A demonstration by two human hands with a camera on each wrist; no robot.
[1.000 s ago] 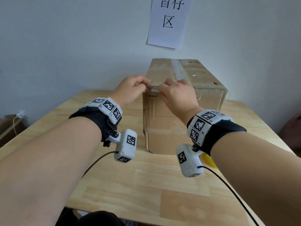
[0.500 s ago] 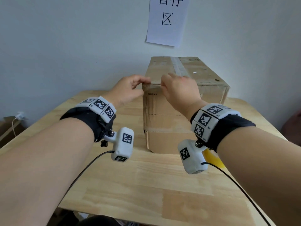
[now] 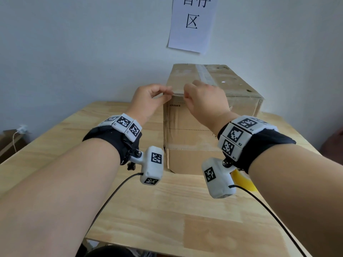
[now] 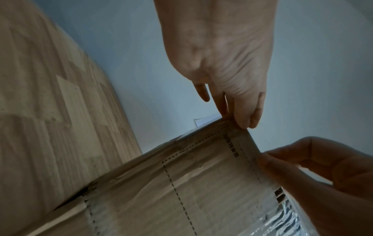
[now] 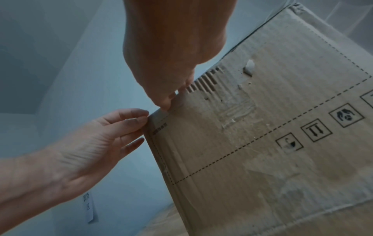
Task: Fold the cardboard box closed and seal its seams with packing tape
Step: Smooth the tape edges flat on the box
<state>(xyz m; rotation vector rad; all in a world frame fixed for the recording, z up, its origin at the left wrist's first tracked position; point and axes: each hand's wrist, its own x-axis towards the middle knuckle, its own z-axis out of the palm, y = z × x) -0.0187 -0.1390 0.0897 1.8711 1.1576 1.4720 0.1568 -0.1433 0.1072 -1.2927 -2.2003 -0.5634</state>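
Note:
A brown cardboard box [image 3: 194, 138] stands closed on the wooden table [image 3: 167, 210], with a tape line along its top seam [image 3: 206, 75]. My left hand [image 3: 167, 90] pinches the box's near top left corner, where one end of a clear tape strip [image 3: 177, 93] lies. My right hand [image 3: 186, 91] pinches the strip a little to the right along the same edge. In the left wrist view the thumb and forefinger [image 4: 246, 121] meet at the corner, and the strip [image 4: 246, 143] runs down the edge to the right hand [image 4: 282, 161]. The right wrist view shows both hands' fingertips [image 5: 167, 102] at that corner.
A yellow tape roll [image 3: 243, 180] lies on the table by the box's near right corner, half hidden by my right wrist. A paper sign [image 3: 193, 23] hangs on the wall behind the box. Cardboard and a cable [image 3: 11, 140] sit off the table's left side.
Both hands stay pinched at the box's near top edge and have hardly moved. The head view has tilted slightly, so the box sits a bit higher.

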